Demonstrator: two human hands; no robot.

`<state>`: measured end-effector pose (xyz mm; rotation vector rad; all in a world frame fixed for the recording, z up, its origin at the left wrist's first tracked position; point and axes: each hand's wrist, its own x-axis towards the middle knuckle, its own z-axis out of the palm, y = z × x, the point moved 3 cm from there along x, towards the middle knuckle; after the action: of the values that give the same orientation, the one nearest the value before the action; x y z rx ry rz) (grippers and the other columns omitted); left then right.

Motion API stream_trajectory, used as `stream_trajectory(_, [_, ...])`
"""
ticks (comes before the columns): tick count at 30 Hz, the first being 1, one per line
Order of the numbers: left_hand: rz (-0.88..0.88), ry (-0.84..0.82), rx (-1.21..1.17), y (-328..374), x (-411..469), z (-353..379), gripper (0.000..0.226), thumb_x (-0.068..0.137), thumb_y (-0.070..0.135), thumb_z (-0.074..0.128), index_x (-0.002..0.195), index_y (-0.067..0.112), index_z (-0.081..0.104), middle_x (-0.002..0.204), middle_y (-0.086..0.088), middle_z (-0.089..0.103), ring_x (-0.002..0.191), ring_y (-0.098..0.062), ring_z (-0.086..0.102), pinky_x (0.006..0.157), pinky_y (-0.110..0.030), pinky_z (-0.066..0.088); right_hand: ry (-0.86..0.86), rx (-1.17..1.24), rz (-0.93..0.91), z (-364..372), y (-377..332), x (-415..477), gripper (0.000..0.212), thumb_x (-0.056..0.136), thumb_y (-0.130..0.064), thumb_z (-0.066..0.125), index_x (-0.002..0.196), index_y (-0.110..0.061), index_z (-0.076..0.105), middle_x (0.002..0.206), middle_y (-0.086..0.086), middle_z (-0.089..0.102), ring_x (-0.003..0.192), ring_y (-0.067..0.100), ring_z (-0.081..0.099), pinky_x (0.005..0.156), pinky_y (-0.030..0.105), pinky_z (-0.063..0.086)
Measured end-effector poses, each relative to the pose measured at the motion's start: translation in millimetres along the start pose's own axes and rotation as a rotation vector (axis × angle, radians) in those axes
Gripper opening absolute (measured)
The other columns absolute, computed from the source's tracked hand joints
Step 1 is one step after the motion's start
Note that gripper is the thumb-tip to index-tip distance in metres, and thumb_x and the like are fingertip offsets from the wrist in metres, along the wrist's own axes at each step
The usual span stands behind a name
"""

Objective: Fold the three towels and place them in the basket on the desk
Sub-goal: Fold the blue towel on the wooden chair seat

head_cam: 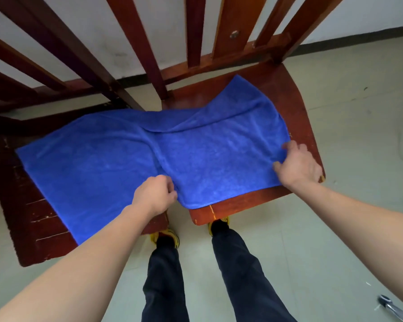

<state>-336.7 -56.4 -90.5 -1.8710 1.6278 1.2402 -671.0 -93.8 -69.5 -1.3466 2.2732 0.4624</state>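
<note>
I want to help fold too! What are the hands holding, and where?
The blue towel: the left hand pinches its near edge, the right hand grips its right end.

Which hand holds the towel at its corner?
The right hand: it pinches the near right corner of the blue towel; the left hand grips the near edge midway.

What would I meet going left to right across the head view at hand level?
Darker chair seat, left hand, right hand, pale floor. Both hands grip the blue towel, which spans the middle.
</note>
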Motion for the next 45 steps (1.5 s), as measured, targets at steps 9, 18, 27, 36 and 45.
stream_trajectory(9, [-0.400, 0.339, -0.225, -142, -36, -42, 0.016, 0.086, 0.021, 0.057, 0.100, 0.014, 0.061, 0.111, -0.014, 0.059, 0.100, -0.036, 0.057, 0.074, -0.037, 0.043, -0.092, -0.020, -0.659, 31, -203, -89, 0.034, 0.088, -0.025, 0.053, 0.122, -0.023, 0.054, 0.116, 0.003, 0.056, 0.112, 0.026, 0.052, 0.079, 0.038, 0.045])
stream_trajectory(18, [-0.865, 0.343, -0.745, -261, -74, 5, 0.048, 0.072, 0.047, 0.076, 0.096, 0.008, 0.061, 0.103, -0.013, 0.066, 0.096, -0.035, 0.062, 0.077, -0.038, 0.049, -0.116, -0.123, -1.000, 77, -368, -148, 0.035, 0.093, -0.019, 0.047, 0.127, -0.021, 0.055, 0.124, 0.005, 0.053, 0.116, 0.029, 0.050, 0.080, 0.040, 0.044])
stream_trajectory(27, [-0.698, 0.287, -0.781, -289, -63, 4, 0.026, 0.072, 0.031, 0.071, 0.062, 0.015, 0.054, 0.081, -0.007, 0.067, 0.078, -0.033, 0.063, 0.066, -0.033, 0.049, -0.316, -0.492, -1.100, 130, -475, -182, 0.064, 0.094, -0.015, 0.044, 0.153, -0.017, 0.019, 0.163, 0.004, -0.004, 0.150, 0.018, 0.001, 0.115, 0.044, 0.026])
stream_trajectory(36, [-0.771, 0.542, -0.725, -377, -90, -34, 0.014, 0.075, 0.019, 0.063, 0.068, 0.016, 0.050, 0.080, -0.010, 0.063, 0.078, -0.034, 0.056, 0.067, -0.032, 0.042, -0.304, -0.540, -1.119, 127, -522, -202, 0.070, 0.093, -0.016, 0.046, 0.154, -0.020, 0.011, 0.163, 0.003, -0.007, 0.150, 0.017, -0.003, 0.113, 0.047, 0.024])
stream_trajectory(45, [-0.519, 0.511, -0.461, -338, -104, -34, 0.025, 0.084, 0.018, 0.061, 0.107, 0.015, 0.054, 0.110, -0.008, 0.057, 0.107, -0.030, 0.049, 0.082, -0.039, 0.041, -0.141, -0.353, -1.077, 120, -442, -221, 0.053, 0.089, -0.015, 0.050, 0.142, -0.016, 0.041, 0.152, 0.009, 0.032, 0.134, 0.031, 0.034, 0.093, 0.043, 0.044])
